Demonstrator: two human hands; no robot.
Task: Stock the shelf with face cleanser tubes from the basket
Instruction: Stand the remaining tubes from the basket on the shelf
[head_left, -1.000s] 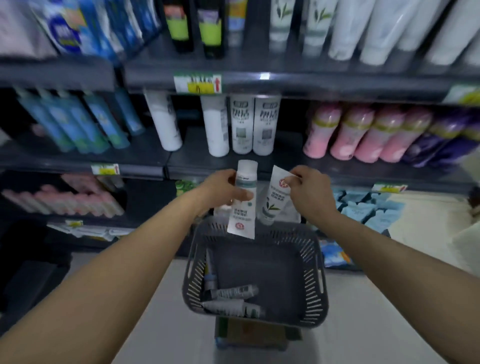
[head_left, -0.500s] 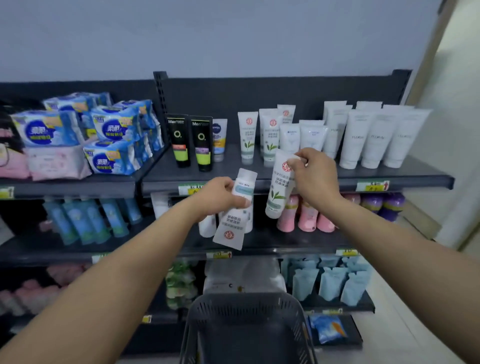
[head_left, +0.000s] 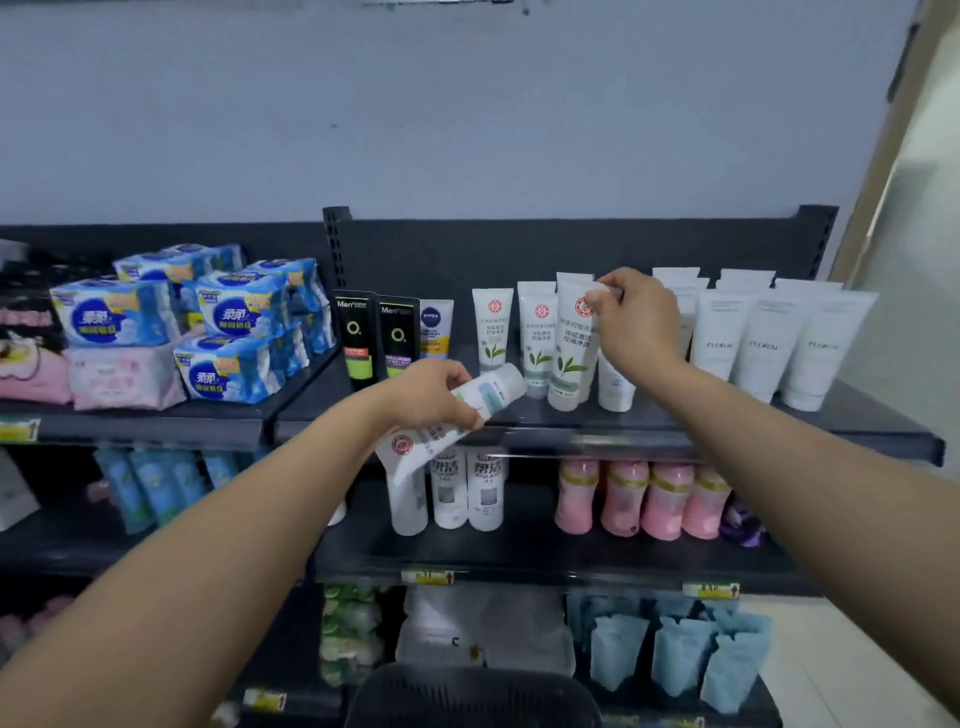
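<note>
Right hand pinches the leaf-print tube at its top, cap down on the top shelf beside its twins; best square it upright before letting go. Left hand grips a second tube, tilted at the shelf edge

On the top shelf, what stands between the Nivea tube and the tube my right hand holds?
Head view: two upright white leaf-print tubes, side by side.

basket cut off below, price tags blurred
</note>
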